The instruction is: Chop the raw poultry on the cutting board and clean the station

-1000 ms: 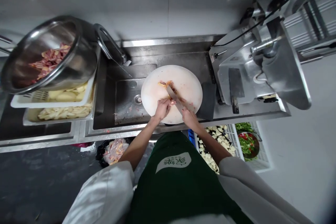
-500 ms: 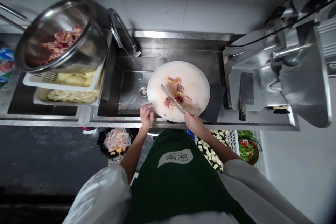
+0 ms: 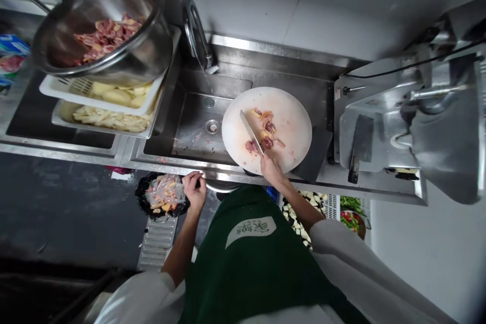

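My right hand (image 3: 271, 169) is closed round the handle of a kitchen knife (image 3: 250, 131). Its blade slants up and left over a round white cutting board (image 3: 235, 149). Pieces of raw meat (image 3: 268, 129) with yellowish skin or fat lie beside the blade, and a small dark-red bit (image 3: 251, 147) is left of it. My left hand (image 3: 195, 190) is below the sink's front edge, by a black-lined bin (image 3: 141, 197) that holds a clear plastic bag and scraps. Its fingers are curled in; whatever they may hold is hidden.
A steel bowl (image 3: 152, 50) of raw meat sits tilted on a white basket (image 3: 61, 88) of peeled potatoes, above a tray of pale strips. Behind the sink basin (image 3: 193, 131) curves a faucet (image 3: 193, 25). A slicer (image 3: 440, 126) and cleaver (image 3: 362, 142) are at right.
My left hand has moved from the board's left edge down and left toward the bin. The knife has shifted slightly and stands steeper over the board. The whole view has tilted.
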Available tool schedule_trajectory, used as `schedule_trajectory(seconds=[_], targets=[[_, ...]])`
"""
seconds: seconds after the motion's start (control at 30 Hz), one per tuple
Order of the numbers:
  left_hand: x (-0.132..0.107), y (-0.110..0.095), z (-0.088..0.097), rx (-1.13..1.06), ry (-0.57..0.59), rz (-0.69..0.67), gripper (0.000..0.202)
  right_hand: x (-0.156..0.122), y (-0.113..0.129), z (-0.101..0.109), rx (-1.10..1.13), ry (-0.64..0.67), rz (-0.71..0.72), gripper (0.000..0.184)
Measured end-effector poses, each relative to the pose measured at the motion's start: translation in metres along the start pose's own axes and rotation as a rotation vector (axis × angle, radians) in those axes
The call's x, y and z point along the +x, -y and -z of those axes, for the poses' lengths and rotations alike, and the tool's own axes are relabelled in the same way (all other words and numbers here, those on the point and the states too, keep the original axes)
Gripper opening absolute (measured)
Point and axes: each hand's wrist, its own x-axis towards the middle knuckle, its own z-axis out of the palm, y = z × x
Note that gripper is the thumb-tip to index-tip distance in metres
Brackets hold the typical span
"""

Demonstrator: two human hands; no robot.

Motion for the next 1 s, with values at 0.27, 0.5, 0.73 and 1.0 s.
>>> schedule_trajectory(seconds=[0.27,0.5,0.73,1.0], targets=[[0.055,-0.103,-0.134,-0.137,0.480,-0.412,0.026,0.025,-0.013,-0.018,0.017,0.004,0.028,0.041],[0.060,-0.095,-0.152,0.003,0.545,-0.453,0.023,-0.034,-0.063,-0.036,-0.010,0.089,-0.008,0.035],[0.088,-0.084,-0.162,-0.026,0.395,-0.256,0.018,-0.088,-0.126,-0.019,0.056,0.108,-0.045,0.028],[0.146,-0.138,-0.227,0.041,0.579,-0.290,0.057,-0.083,-0.173,-0.046,1.172,-0.156,-0.325,0.048]])
